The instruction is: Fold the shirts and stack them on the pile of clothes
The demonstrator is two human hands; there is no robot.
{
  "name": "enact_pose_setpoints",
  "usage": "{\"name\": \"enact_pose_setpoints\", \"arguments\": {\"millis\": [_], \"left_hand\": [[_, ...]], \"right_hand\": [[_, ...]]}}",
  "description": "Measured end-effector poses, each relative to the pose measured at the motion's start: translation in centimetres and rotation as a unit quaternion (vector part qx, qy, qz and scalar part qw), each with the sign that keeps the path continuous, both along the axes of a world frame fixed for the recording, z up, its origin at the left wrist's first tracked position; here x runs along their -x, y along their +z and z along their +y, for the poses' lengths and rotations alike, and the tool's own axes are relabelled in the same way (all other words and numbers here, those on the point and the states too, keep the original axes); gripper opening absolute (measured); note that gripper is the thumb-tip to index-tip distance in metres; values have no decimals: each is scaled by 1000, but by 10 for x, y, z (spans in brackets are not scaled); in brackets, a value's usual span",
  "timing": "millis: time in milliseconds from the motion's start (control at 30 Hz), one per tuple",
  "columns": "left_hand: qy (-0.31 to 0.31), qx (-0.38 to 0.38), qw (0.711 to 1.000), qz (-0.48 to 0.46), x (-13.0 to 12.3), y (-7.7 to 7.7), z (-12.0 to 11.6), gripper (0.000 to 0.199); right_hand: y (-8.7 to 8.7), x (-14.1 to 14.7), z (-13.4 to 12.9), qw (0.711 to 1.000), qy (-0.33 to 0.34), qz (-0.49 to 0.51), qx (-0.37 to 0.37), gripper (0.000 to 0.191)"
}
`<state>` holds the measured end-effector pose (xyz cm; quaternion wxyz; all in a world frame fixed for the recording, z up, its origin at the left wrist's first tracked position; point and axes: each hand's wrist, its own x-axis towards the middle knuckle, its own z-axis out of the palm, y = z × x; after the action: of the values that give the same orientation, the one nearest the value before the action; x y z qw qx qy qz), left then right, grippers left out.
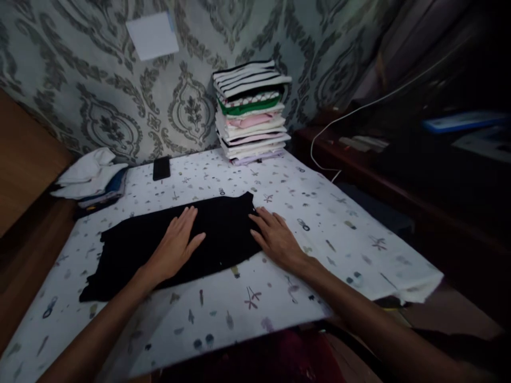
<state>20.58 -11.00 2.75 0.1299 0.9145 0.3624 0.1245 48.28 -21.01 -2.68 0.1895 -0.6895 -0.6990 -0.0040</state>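
Note:
A black garment, folded into a long flat shape, lies across the middle of the table. My left hand rests flat on its centre, thumb held away from the fingers. At the garment's right end is my right hand, its fingers spread and the tips touching the black edge. Neither hand grips anything. Which kind of garment it is, I cannot tell.
The table has a white printed cloth. A tall stack of folded clothes stands by the wall, with a black phone to its left. A smaller clothes pile sits at the left edge. A white cable hangs at the right.

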Motion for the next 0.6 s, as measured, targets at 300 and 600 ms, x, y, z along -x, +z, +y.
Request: {"name": "enact_pose_setpoints", "arguments": {"millis": [300,600], "left_hand": [[-1,31,997,70,-16,-18,39,66],[-85,57,995,-4,-157,25,76,32]], "right_hand": [[21,-22,-19,977,-95,187,-45,35],[28,-15,-32,981,-148,124,2,24]]}}
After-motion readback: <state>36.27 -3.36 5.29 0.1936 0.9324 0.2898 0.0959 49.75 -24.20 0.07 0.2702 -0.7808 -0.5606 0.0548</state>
